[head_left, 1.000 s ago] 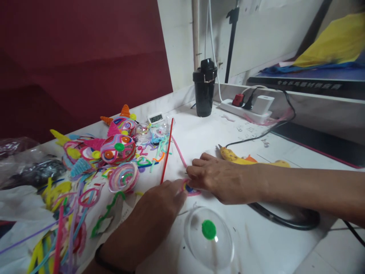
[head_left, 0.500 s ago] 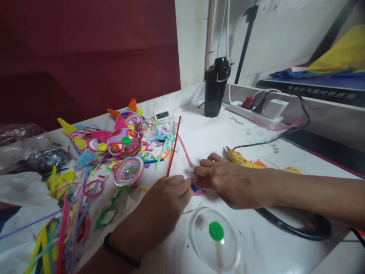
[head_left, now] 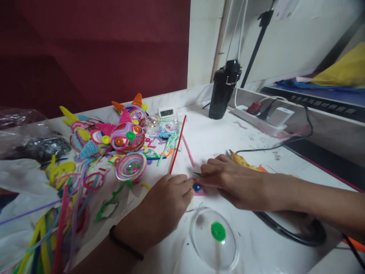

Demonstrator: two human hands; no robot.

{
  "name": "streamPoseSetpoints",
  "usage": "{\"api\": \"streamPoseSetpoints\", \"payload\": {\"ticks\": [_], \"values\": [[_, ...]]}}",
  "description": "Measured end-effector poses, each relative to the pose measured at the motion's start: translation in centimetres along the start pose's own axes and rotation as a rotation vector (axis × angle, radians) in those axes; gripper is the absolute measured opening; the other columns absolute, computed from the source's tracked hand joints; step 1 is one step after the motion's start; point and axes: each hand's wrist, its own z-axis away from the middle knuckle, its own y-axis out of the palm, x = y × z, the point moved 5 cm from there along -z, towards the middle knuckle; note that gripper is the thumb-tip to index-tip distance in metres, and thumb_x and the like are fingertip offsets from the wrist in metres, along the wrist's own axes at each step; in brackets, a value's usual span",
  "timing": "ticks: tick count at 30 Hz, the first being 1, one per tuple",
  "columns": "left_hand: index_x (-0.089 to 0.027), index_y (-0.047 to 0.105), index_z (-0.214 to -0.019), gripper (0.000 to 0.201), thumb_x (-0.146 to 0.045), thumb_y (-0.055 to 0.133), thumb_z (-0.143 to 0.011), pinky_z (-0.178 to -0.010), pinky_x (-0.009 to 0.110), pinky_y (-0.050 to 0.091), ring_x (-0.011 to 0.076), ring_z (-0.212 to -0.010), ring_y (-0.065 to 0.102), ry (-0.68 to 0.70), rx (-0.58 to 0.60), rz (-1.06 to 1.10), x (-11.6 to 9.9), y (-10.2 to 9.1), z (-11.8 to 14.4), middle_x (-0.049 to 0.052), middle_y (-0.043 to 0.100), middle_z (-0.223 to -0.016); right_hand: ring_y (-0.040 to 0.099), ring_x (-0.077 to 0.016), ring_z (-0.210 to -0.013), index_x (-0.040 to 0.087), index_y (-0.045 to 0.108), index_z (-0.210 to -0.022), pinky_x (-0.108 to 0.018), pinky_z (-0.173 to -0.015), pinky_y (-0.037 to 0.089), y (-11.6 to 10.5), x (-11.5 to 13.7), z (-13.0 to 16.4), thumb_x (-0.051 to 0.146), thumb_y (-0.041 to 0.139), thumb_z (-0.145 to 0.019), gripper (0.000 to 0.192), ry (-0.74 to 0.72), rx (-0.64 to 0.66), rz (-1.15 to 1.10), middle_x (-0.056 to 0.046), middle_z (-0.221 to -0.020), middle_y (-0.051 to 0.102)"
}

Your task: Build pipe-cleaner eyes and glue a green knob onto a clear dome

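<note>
Table top (head_left: 216, 133): white, smooth, faint marbling, scuffed with marks. Clear dome (head_left: 213, 239) on it, nearest the viewer: glossy transparent plastic, with a fuzzy green disc (head_left: 218, 231) (pipe-cleaner pile). Small coil (head_left: 196, 187) just beyond the dome, between left hand (head_left: 165, 205) and right hand (head_left: 230, 182): fuzzy chenille, blue and pink. Left of the dome: heap of pipe cleaners (head_left: 57, 220), matt and fuzzy; crinkled glossy plastic bags (head_left: 25, 144). Far behind it: black flask (head_left: 224, 89), matt plastic with a metal clasp. Right of it: yellow glue gun (head_left: 242, 161), smooth plastic.
</note>
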Motion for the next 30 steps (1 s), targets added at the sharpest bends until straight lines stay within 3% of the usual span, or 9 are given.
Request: {"api": "streamPoseSetpoints", "payload": {"ticks": [7,12,17,26,30], "values": [[-0.012,0.061,-0.103,0.016,-0.010,0.049,-0.093,-0.100,0.036,0.041,0.0206,-0.116,0.051,0.001,0.010,0.034,0.0,-0.1,0.0,0.007,0.063,-0.121,0.050,-0.0230,-0.091,0.021,0.064,-0.109,-0.043,-0.086,0.031,-0.8,-0.5,2.9,-0.003,0.045,-0.078,0.044,0.074,-0.038,-0.069,-0.007,-0.095,0.059],[-0.014,0.060,-0.102,0.014,-0.012,0.050,-0.093,-0.096,0.037,0.043,0.0209,-0.111,0.052,0.000,-0.001,0.022,0.0,0.4,0.0,0.006,0.062,-0.120,0.050,-0.0236,-0.089,0.022,0.061,-0.121,-0.045,-0.085,0.030,-0.1,-0.1,2.6,0.000,0.051,-0.074,0.053,0.077,-0.049,0.002,-0.008,-0.098,0.059],[-0.013,0.060,-0.103,0.014,-0.012,0.052,-0.092,-0.097,0.035,0.041,0.0195,-0.108,0.052,-0.001,-0.009,0.021,0.1,0.7,0.0,0.005,0.062,-0.116,0.049,-0.0246,-0.089,0.018,0.062,-0.117,-0.043,-0.079,0.030,0.8,0.0,1.2,0.006,0.052,-0.077,0.043,0.048,-0.034,0.049,-0.010,-0.100,0.058],[-0.013,0.059,-0.110,0.020,-0.011,0.054,-0.090,-0.095,0.038,0.044,0.0222,-0.109,0.052,-0.015,0.006,0.013,0.2,0.8,0.0,0.008,0.061,-0.118,0.047,-0.0240,-0.090,0.017,0.061,-0.118,-0.043,-0.081,0.028,1.6,0.0,1.2,0.006,0.049,-0.081,0.040,0.040,-0.094,0.082,-0.010,-0.100,0.060],[-0.014,0.061,-0.104,0.016,-0.011,0.050,-0.092,-0.091,0.039,0.047,0.0234,-0.107,0.053,-0.015,0.017,0.016,0.1,0.9,-0.1,0.008,0.063,-0.112,0.046,-0.0241,-0.088,0.016,0.066,-0.104,-0.044,-0.080,0.026,1.9,0.1,0.9,0.007,0.050,-0.081,0.029,0.006,-0.130,0.143,-0.009,-0.097,0.063]]}}
